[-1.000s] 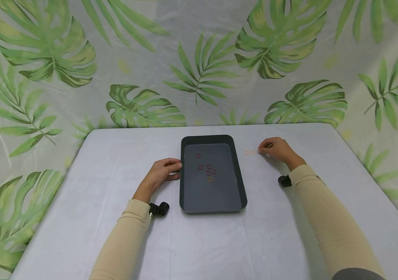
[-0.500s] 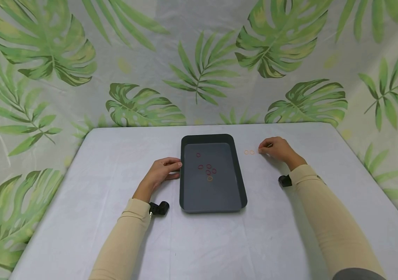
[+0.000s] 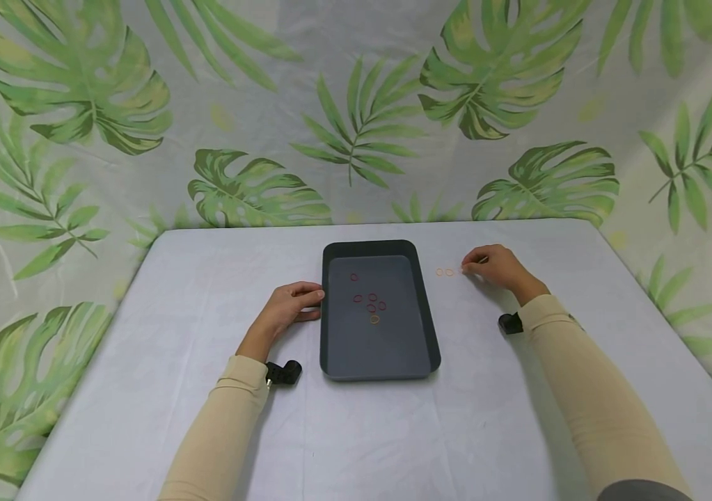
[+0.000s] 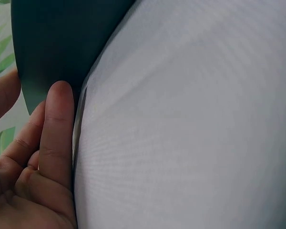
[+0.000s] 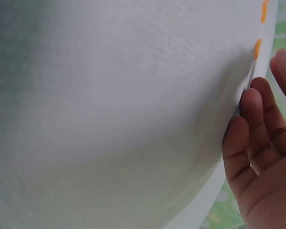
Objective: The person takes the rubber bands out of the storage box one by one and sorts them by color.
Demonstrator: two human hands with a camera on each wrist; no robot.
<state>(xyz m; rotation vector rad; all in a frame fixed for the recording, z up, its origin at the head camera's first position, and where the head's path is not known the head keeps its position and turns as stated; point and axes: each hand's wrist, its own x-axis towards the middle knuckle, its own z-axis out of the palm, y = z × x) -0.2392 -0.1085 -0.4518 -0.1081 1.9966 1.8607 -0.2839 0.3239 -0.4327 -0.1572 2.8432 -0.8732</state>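
Head view: left hand [image 3: 288,306] extended against tray [image 3: 381,353], right hand [image 3: 495,268] by rings [image 3: 446,272], grip unclear

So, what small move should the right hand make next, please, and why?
Probably the right hand should pinch the nearer orange ring, if it holds nothing yet, which I cannot tell. That ring lies on the cloth close to the hand's fingertips, while red rings lie in the tray, which the left hand touches.

Almost no visible change (seemingly).
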